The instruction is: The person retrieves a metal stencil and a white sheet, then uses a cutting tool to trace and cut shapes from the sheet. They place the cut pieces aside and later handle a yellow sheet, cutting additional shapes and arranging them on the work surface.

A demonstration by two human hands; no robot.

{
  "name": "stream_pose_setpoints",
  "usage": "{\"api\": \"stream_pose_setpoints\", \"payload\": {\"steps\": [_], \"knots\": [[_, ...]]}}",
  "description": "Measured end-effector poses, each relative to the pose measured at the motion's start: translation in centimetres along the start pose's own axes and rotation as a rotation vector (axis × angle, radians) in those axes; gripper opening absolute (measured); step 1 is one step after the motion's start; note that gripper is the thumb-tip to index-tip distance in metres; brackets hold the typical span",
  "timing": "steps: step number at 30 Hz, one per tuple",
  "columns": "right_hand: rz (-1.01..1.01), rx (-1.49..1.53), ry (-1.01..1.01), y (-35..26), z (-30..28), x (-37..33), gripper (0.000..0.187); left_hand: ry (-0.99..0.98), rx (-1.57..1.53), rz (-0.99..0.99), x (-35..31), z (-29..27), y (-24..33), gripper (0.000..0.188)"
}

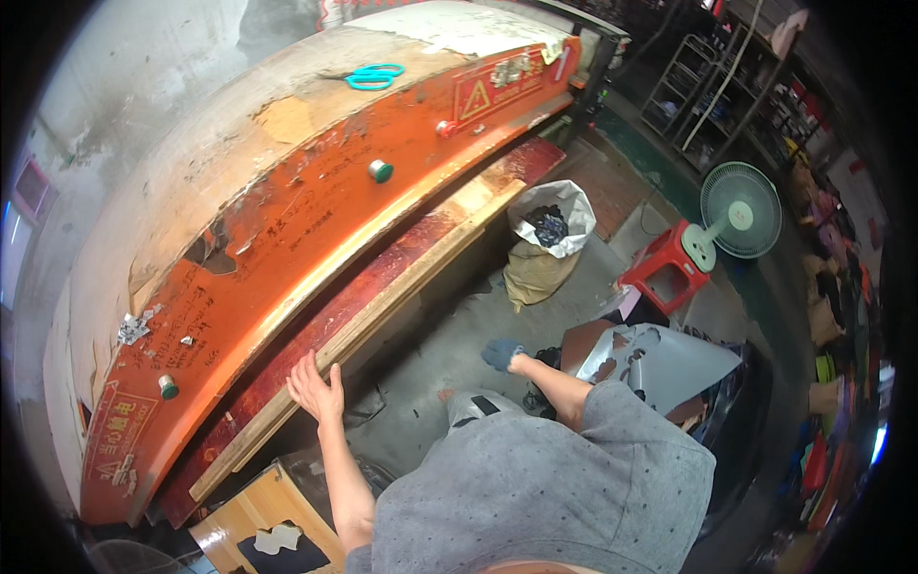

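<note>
My bare left hand [316, 386] lies open, its fingers spread, on the wooden edge strip [359, 335] of the dark red ledge [382, 277]. My right hand [500, 354] wears a blue-grey glove and hangs over the floor, loosely open, with nothing visible in it. Along the ledge runs the orange front panel [316, 191] of a large curved machine, with green push buttons [381, 171] and a red one [446, 129]. On the machine's worn, pale top [220, 124] rest turquoise-handled scissors [375, 77], far from both hands.
A sack [540, 273] with dark scraps in its white liner stands beyond my right hand. Farther right are a red stool [666, 268] and a green fan [739, 214]. Grey cut sheets [669, 368] lie beside my right arm. A wooden board [273, 512] is at lower left.
</note>
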State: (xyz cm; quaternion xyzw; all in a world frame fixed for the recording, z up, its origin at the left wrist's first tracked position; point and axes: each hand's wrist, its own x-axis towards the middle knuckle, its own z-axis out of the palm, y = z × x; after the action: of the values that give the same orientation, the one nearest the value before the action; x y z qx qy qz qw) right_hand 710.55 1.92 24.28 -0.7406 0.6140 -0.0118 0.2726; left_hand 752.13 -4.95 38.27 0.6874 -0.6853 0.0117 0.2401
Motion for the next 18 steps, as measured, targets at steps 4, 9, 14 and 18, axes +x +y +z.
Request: {"api": "stream_pose_setpoints", "payload": {"steps": [4,9,14,18], "knots": [[0.053,-0.201,0.028,6.3,6.7,-6.6,0.016,-0.032,0.024,-0.004,-0.1,0.1,-0.4,0.065],[0.120,-0.331,-0.206,8.4,8.7,-9.8,0.018,-0.061,0.024,0.000,-0.2,0.0,-0.5,0.067],[0.030,-0.234,-0.121,6.3,7.6,-7.8,0.019,-0.163,0.039,-0.080,0.4,0.1,-0.3,0.068],[0.331,0.560,-0.072,1.2,3.6,-5.1,0.021,-0.197,0.080,-0.073,0.8,-0.2,0.2,0.071]]}}
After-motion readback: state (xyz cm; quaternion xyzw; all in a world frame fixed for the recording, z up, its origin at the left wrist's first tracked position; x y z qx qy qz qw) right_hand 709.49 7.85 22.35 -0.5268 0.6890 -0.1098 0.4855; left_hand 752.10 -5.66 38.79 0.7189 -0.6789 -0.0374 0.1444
